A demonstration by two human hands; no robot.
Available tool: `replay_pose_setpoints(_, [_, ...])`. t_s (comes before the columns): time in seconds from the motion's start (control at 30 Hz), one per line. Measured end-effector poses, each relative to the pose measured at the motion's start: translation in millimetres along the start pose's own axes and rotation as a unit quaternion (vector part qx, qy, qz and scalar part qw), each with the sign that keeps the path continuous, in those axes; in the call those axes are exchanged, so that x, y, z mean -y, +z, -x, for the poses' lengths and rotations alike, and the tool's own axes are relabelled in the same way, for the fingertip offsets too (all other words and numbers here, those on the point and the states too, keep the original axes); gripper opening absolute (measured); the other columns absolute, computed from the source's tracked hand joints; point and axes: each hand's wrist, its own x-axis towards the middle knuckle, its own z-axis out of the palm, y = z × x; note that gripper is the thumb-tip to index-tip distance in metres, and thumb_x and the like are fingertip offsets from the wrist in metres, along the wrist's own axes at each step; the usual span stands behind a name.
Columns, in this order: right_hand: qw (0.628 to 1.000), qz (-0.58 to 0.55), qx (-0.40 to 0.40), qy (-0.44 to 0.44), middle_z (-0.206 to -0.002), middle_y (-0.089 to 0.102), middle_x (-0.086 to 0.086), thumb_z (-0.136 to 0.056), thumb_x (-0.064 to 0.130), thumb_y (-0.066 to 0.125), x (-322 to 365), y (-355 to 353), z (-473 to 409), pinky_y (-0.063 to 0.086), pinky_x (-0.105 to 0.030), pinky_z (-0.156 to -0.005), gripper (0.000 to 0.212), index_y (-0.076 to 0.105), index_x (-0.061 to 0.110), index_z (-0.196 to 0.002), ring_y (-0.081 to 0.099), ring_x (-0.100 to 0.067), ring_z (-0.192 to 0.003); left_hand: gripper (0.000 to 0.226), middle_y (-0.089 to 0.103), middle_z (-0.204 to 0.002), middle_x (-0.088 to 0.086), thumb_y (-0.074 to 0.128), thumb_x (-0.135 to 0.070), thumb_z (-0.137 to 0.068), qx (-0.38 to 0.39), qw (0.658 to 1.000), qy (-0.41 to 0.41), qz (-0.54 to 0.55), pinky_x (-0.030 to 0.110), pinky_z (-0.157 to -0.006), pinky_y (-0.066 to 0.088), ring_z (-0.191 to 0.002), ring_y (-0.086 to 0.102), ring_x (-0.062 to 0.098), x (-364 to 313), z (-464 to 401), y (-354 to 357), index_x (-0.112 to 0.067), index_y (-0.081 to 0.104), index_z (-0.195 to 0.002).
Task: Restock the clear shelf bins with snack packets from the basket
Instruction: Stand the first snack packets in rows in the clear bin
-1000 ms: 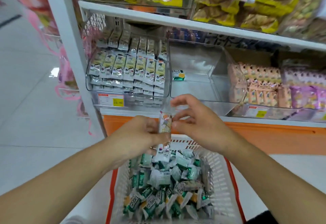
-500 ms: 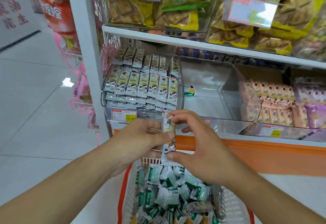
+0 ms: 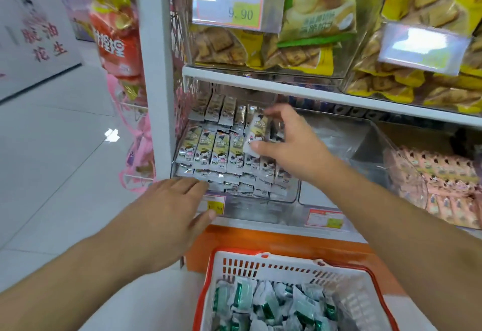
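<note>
Step in hand: placing 1 packet into the left clear bin (image 3: 292, 195). Right hand (image 3: 292, 145) pinches a snack packet (image 3: 257, 132) between thumb and fingers, holding it tilted over the right end of the bin's rows, touching or just above the stacked packets; can't tell which. Left hand (image 3: 167, 216) has fingers extended and holds nothing, reaching toward the bin's front wall near the price tag (image 3: 215, 204). Basket (image 3: 260, 263) sits below the shelf, full of green-and-white packets. Next move, my read: seat the packet upright in line with its row, release, go back to the basket.
</note>
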Motion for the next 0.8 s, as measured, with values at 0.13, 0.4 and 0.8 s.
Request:
replay_pose_setpoints(0.13, [0.998,0.005,0.012,0.063,-0.108,0.070,0.006,-0.088,0.035,0.085,2,6,-66,0.049,-0.021,-0.059,0.050,0.057,0.027,-0.128,0.069,-0.012,-0.088,0.099,0.034,-0.160,-0.010,-0.011,-0.076,-0.076,0.013,1.000,0.004,0.000,0.034,-0.123,0.030,-0.147,0.034,0.014,3,-4,7,-0.032,0.026,-0.157])
replay_pose_setpoints(0.4, [0.992,0.092,0.038,0.076,-0.115,0.071,0.009,-0.086,0.042,0.082,-3,15,-115,0.059,-0.034,-0.083,0.044,0.058,0.044,-0.123,0.071,-0.017,-0.092,0.088,0.038,-0.150,-0.014,-0.011,-0.076,-0.080,0.011,1.000,-0.006,0.003,0.032,-0.118,0.036,-0.141,0.035,0.011,2,-10,9,-0.036,0.030,-0.147])
replay_pose_setpoints(0.8, [0.994,0.111,0.012,-0.001,-0.136,0.057,0.005,-0.090,0.046,0.078,-14,10,-80,0.050,-0.030,-0.087,0.057,0.053,0.035,-0.140,0.061,-0.018,-0.111,0.063,0.042,-0.151,-0.009,0.021,-0.066,-0.100,0.024,0.999,-0.028,0.005,0.034,-0.115,0.040,-0.139,0.041,0.015,-9,-9,-3,-0.031,0.033,-0.152])
